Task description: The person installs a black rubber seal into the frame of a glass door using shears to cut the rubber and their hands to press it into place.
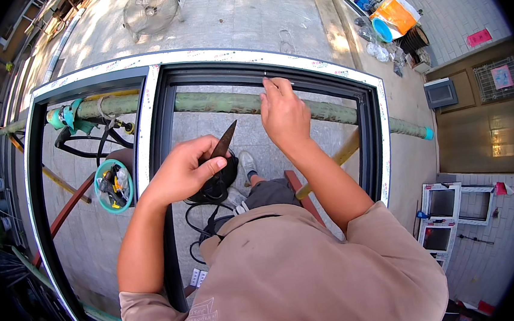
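My left hand point(186, 169) is closed around a dark, pointed metal blade point(226, 140). Its tip points up and away, and its handle is hidden in my fist. My right hand point(286, 113) reaches to the far inner rail of a large window frame point(212, 56), fingers pinched together at the dark groove. A small, thin, light-coloured bit shows by those fingertips, too small to name. White printed protective film covers the frame's outer faces, and its inner profiles are dark grey. A mullion point(147, 118) divides it into a narrow left opening and a wider right one.
Under the frame runs a green pole point(222, 103). A teal basket of tools point(115, 202) stands below the left opening. Black cables point(196, 225) lie near my feet. Farther off are a floor fan point(150, 12), an orange-and-white sack point(395, 14) and small window frames point(441, 203).
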Available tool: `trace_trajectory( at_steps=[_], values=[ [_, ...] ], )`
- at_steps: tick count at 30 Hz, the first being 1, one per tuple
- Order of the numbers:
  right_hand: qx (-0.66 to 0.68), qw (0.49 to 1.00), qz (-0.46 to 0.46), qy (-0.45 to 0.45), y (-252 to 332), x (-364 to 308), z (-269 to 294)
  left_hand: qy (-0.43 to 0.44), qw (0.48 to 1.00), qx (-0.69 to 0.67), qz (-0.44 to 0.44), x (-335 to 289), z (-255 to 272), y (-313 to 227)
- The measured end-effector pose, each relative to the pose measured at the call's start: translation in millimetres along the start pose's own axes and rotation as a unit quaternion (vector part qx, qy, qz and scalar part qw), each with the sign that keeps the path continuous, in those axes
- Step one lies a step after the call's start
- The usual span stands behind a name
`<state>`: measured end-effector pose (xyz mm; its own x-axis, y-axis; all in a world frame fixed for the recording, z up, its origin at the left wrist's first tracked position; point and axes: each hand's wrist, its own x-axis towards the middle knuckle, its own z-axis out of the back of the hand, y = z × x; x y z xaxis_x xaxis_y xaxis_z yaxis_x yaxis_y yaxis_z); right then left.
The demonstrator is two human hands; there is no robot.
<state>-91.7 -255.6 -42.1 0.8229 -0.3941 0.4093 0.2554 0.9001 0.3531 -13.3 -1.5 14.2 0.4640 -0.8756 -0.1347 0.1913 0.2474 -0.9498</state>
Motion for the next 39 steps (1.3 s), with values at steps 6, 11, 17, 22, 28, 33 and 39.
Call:
trace_trajectory(
  at_steps=[6,11,17,22,28,33,39],
  values=[
    [-0.033,0.999,-0.005,0.028,-19,-20,-3,0.022,0.999,0.04,0.005,0,0,-4],
    [-0.048,0.999,-0.009,0.009,-25,-18,3,0.027,0.998,0.051,0.014,0,0,-6],
    [-0.042,0.997,-0.021,0.055,-28,-9,3,0.027,0.998,0.06,0.006,1,-4,-6],
    [-0.034,0.999,-0.001,0.042,-22,-7,-5,0.009,0.997,0.068,-0.026,2,-6,-1],
    [-0.033,0.997,0.017,0.06,-15,1,-3,0.039,0.997,0.064,0.02,1,-8,-7],
    [-0.018,0.996,0.052,0.064,-8,8,0,0.029,0.996,0.083,0.005,2,-5,-7],
    [-0.019,0.997,0.051,0.054,0,2,-9,0.016,0.997,0.075,0.018,2,-2,-6]
  ],
)
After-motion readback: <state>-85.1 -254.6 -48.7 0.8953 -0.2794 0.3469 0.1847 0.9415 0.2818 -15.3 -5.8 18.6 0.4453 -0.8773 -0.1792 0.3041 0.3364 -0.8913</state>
